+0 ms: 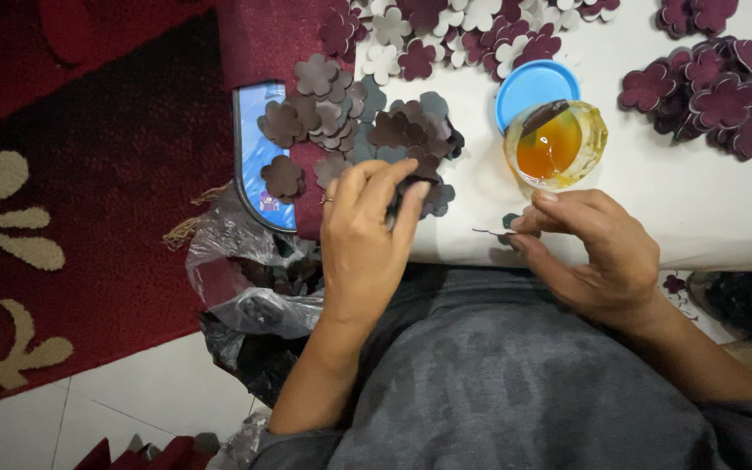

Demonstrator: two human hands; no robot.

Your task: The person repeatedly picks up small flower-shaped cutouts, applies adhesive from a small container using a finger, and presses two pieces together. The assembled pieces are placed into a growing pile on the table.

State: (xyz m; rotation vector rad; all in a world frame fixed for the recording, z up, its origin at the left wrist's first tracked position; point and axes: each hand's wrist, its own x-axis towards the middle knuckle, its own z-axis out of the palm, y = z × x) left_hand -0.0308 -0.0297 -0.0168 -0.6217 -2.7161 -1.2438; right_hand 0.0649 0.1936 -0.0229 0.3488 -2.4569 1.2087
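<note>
My left hand point(365, 235) reaches into a heap of dark brown flower-shaped cutouts point(393, 130), thumb and fingers pinching one piece at the heap's near edge. My right hand point(598, 252) holds a thin flat cutout point(496, 231) edge-on between thumb and fingertips, just below a clear jar of amber glue point(557, 144). A small dark stick rests across the jar's mouth. The jar's blue lid point(528, 85) lies behind it. All of this sits on a white sheet point(654, 191) over my lap.
Maroon flower cutouts are piled at the right point(711, 96) and along the top point(463, 35). A blue-rimmed tray point(258, 157) and crumpled plastic bags point(250, 278) lie to the left. Beyond them are a red patterned rug point(89, 191) and white floor tiles point(132, 400).
</note>
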